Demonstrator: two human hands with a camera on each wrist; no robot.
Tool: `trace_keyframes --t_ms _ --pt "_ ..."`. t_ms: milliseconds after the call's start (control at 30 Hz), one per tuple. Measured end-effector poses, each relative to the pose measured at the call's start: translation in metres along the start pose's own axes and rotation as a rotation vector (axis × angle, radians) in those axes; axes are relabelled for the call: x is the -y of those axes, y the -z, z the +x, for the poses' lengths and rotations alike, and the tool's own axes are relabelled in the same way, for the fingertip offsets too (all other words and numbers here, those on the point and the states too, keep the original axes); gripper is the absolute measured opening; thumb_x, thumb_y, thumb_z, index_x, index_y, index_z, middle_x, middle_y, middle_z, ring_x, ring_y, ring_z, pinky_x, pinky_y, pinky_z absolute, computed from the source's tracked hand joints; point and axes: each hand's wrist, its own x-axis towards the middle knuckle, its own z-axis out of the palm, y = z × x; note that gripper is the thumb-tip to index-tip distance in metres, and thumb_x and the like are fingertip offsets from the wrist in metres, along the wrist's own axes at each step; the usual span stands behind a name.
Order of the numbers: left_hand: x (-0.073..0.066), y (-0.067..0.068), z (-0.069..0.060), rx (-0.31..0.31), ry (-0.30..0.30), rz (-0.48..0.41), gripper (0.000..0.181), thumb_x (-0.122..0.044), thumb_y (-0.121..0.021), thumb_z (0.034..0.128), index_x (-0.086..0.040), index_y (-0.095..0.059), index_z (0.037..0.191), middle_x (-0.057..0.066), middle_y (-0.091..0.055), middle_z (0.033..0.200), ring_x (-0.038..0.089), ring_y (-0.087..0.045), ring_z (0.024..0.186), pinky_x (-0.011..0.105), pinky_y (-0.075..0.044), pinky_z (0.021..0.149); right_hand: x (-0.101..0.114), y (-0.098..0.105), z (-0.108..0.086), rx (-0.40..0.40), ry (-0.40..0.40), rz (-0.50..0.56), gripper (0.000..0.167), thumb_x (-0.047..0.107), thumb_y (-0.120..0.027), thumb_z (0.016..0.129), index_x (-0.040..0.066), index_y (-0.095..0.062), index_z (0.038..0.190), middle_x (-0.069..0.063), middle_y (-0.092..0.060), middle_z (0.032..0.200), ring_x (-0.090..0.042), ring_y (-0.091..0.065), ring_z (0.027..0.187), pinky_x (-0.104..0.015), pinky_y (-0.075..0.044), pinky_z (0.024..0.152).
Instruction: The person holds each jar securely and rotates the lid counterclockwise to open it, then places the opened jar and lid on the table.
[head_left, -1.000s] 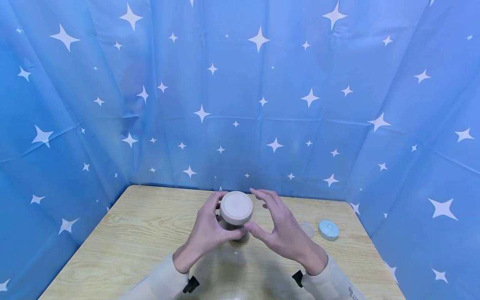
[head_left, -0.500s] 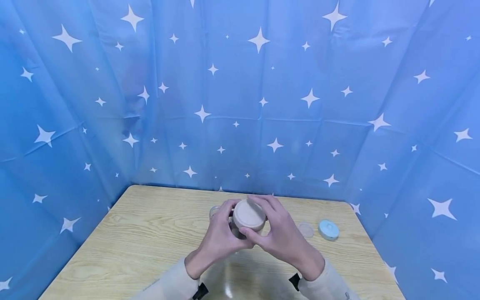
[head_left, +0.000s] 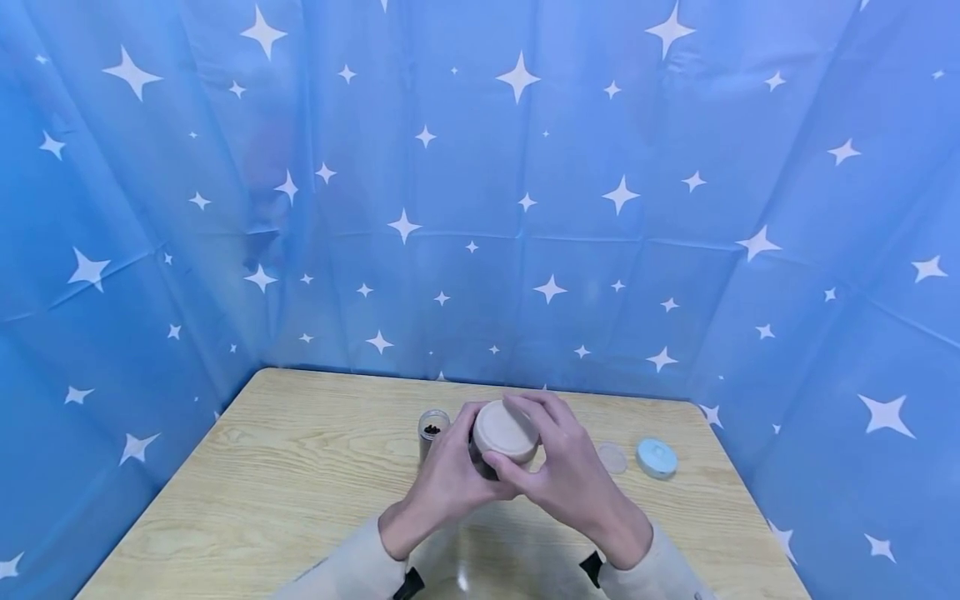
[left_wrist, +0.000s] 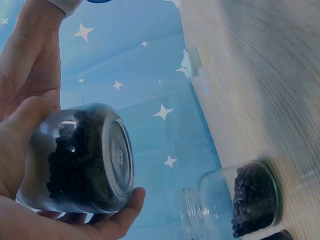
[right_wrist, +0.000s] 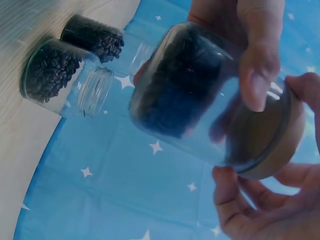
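My left hand (head_left: 453, 483) grips the body of a clear glass jar (left_wrist: 80, 160) partly filled with dark coffee beans. The jar is held tilted above the table, its thick base showing in the left wrist view. On its mouth sits a round off-white lid (head_left: 506, 431). My right hand (head_left: 577, 479) holds that lid, thumb on the near side and fingers round the far side. The right wrist view shows the fingertips (right_wrist: 227, 180) at the lid's edge. Whether the lid is fully seated cannot be told.
Two topless glass jars of coffee beans, one nearer (right_wrist: 52, 75) and one behind it (right_wrist: 95, 40), stand on the wooden table (head_left: 285, 467). A light blue lid (head_left: 657, 458) and a clear thin disc (head_left: 612, 457) lie at the right. A starry blue curtain (head_left: 480, 183) surrounds the table.
My left hand has carried the jar to the right and slightly nearer. The right hand has closed round the lid. A topless jar behind the left hand has come into view.
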Motion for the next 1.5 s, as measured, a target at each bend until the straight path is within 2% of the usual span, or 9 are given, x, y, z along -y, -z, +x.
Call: trace_keyframes --t_ms 267,433,567,700,833,967,1200,1500 --pt "-0.002 -0.005 -0.001 -0.009 0.037 0.075 0.091 -0.022 -0.107 0.0677 -0.018 -0.068 0.150 -0.006 -0.082 0.129 0.015 -0.075 0.113 0.038 -0.059 0.102 0.010 0.000 -0.002 0.035 -0.072 -0.082 0.071 0.038 -0.103 0.090 0.008 -0.074 0.147 -0.013 -0.073 0.142 -0.030 -0.075 0.127 -0.046 -0.070 0.092" --pt "-0.003 -0.008 -0.002 0.008 0.054 0.093 0.089 -0.023 -0.106 0.0660 -0.021 -0.070 0.148 -0.009 -0.083 0.120 0.010 -0.073 0.106 0.039 -0.054 0.102 0.012 -0.001 -0.003 0.030 -0.073 -0.082 0.065 0.037 -0.102 0.092 0.016 -0.077 0.148 -0.012 -0.074 0.139 -0.027 -0.076 0.122 -0.042 -0.069 0.089" --pt "-0.003 -0.009 -0.002 0.013 0.049 0.098 0.088 -0.027 -0.106 0.0685 -0.023 -0.070 0.148 -0.010 -0.083 0.117 0.009 -0.073 0.104 0.040 -0.052 0.103 0.014 -0.001 -0.002 0.045 -0.047 -0.054 0.059 0.032 -0.099 0.096 0.022 -0.078 0.150 -0.014 -0.074 0.144 -0.028 -0.077 0.124 -0.043 -0.070 0.091" --pt "-0.002 -0.009 -0.002 0.008 0.022 0.115 0.084 -0.032 -0.108 0.0715 -0.022 -0.070 0.146 -0.011 -0.083 0.114 0.006 -0.073 0.100 0.039 -0.053 0.099 0.014 -0.001 -0.001 0.059 -0.003 -0.053 0.055 0.028 -0.096 0.099 0.021 -0.079 0.151 -0.020 -0.073 0.149 -0.035 -0.077 0.130 -0.049 -0.072 0.096" --pt "-0.001 -0.008 -0.002 0.000 -0.022 0.101 0.079 -0.030 -0.108 0.0728 -0.020 -0.071 0.141 -0.009 -0.083 0.110 0.005 -0.073 0.093 0.029 -0.060 0.087 0.013 -0.001 -0.003 0.057 0.041 -0.060 0.053 0.023 -0.094 0.100 0.018 -0.080 0.150 -0.023 -0.072 0.149 -0.038 -0.077 0.131 -0.053 -0.071 0.099" --pt "-0.001 -0.007 -0.002 0.019 -0.040 0.076 0.074 -0.028 -0.108 0.0744 -0.021 -0.071 0.138 -0.011 -0.082 0.107 0.001 -0.072 0.087 0.022 -0.060 0.080 0.012 -0.001 -0.004 0.052 0.079 -0.070 0.052 0.021 -0.093 0.100 0.017 -0.080 0.150 -0.025 -0.072 0.147 -0.038 -0.077 0.129 -0.053 -0.071 0.099" --pt "-0.001 -0.007 -0.003 0.022 -0.061 0.063 0.071 -0.023 -0.106 0.0738 -0.022 -0.072 0.136 -0.010 -0.083 0.111 0.002 -0.075 0.090 0.021 -0.064 0.080 0.010 0.000 -0.006 0.041 0.122 -0.070 0.050 0.019 -0.093 0.100 0.018 -0.082 0.148 -0.030 -0.072 0.146 -0.043 -0.076 0.132 -0.057 -0.071 0.099" --pt "0.001 -0.009 -0.007 0.026 -0.057 0.031 0.070 -0.017 -0.104 0.0719 -0.021 -0.073 0.135 -0.006 -0.083 0.115 0.004 -0.078 0.095 0.022 -0.066 0.083 0.005 0.003 -0.010 0.059 0.149 -0.048 0.042 0.026 -0.088 0.105 0.022 -0.082 0.147 -0.027 -0.073 0.145 -0.040 -0.076 0.129 -0.052 -0.072 0.093"
